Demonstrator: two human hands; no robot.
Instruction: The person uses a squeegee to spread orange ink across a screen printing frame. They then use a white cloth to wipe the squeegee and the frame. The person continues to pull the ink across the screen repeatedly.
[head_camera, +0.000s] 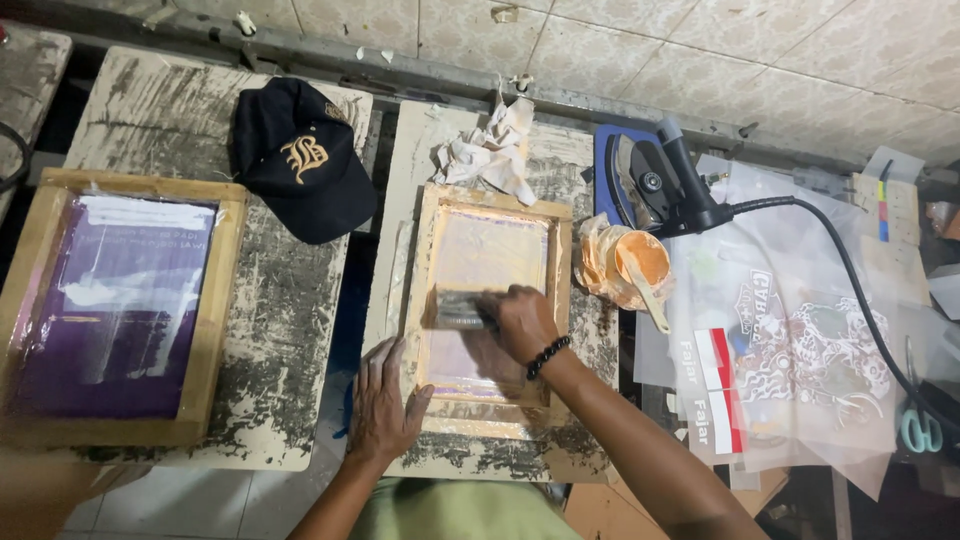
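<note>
I see the right hand (522, 322) closed around a squeegee (462, 309), fingers wrapped over its handle. The squeegee blade lies flat on the mesh of the small wooden screen frame (489, 300), about midway down the mesh and toward its left side. The hand sits just right of the blade, over the mesh centre. A dark bead bracelet (548, 356) circles that wrist.

The left hand (384, 405) is open, fingers spread, palm pressed flat on the lower left corner of the same frame and the worn board (400, 250) beneath it. It holds nothing.

Surroundings:
- A crumpled white rag (490, 150) lies just beyond the top edge of the frame.
- An orange ink tub (632, 263) wrapped in plastic stands just right of the frame, near the right forearm.
- A black iron (660, 185) with its cord rests further right, above a stack of printed transfer sheets (790, 340).
- A black cap (300, 160) lies on the neighbouring board to the left.
- A larger frame with purple mesh (115, 300) lies at far left, well apart from both hands.

Nothing lies on the mesh ahead of the blade.
</note>
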